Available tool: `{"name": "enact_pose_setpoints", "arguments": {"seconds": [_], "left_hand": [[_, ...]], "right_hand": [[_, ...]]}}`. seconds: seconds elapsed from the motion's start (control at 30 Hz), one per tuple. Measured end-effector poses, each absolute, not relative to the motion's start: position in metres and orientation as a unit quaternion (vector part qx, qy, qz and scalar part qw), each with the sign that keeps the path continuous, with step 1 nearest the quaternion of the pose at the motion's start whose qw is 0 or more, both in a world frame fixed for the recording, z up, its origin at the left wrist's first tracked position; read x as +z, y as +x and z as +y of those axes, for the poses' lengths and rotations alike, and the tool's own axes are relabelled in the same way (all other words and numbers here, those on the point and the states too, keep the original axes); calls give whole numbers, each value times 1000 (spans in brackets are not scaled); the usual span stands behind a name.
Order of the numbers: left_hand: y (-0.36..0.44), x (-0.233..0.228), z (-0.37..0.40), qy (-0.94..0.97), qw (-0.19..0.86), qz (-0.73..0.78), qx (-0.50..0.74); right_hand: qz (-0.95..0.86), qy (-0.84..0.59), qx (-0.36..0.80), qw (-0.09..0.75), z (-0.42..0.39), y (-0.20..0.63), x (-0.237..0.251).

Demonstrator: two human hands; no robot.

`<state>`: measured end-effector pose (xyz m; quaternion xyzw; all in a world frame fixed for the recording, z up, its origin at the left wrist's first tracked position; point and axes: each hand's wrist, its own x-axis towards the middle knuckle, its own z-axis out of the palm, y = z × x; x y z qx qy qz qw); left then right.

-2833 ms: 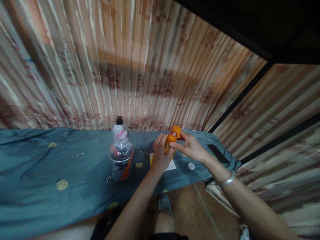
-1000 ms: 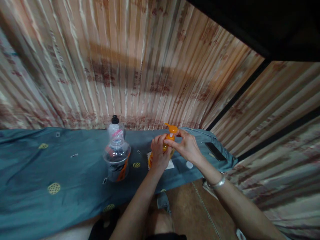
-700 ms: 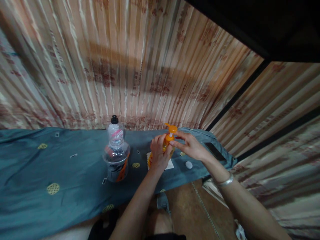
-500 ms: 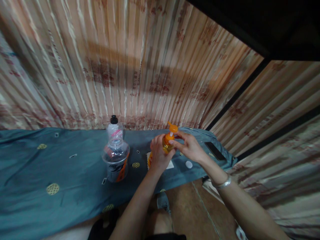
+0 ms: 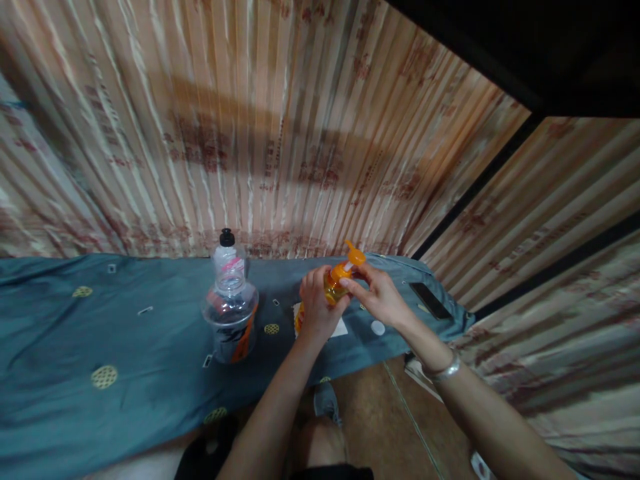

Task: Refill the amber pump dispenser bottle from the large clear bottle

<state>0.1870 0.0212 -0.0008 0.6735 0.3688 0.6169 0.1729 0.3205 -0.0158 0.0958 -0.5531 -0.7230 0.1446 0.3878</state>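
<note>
An orange-topped pump bottle (image 5: 335, 291) of yellowish liquid is held between my two hands over the cloth-covered table. Wrapped round its body from the left is my left hand (image 5: 319, 303), which hides most of the lower part. My right hand (image 5: 375, 292) pinches the orange collar (image 5: 342, 270) with thumb and fingers. The orange pump head (image 5: 356, 255) tilts to the right, its spout pointing up and away. Under the left hand, part of an orange-and-white item shows, beside a piece of white paper (image 5: 341, 328).
A large clear plastic bottle (image 5: 230, 320) stands left of my hands, with a black-capped bottle (image 5: 227, 257) behind it. Right of them lie a white disc (image 5: 378, 327) and a dark phone (image 5: 430, 301). Patterned curtains (image 5: 280, 133) hang behind the table (image 5: 150, 373).
The pump head has tipped over to the right and its spout has swung round. Both hands keep their hold on the bottle, nearly in the same place.
</note>
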Motion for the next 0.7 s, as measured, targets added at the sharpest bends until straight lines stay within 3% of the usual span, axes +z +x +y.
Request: {"name": "enact_pose_setpoints", "arguments": {"seconds": [0.7], "left_hand": [[188,-3,20,674,175,378,610]], "right_hand": [[-804,-529,112,246,-10,317,130]]}}
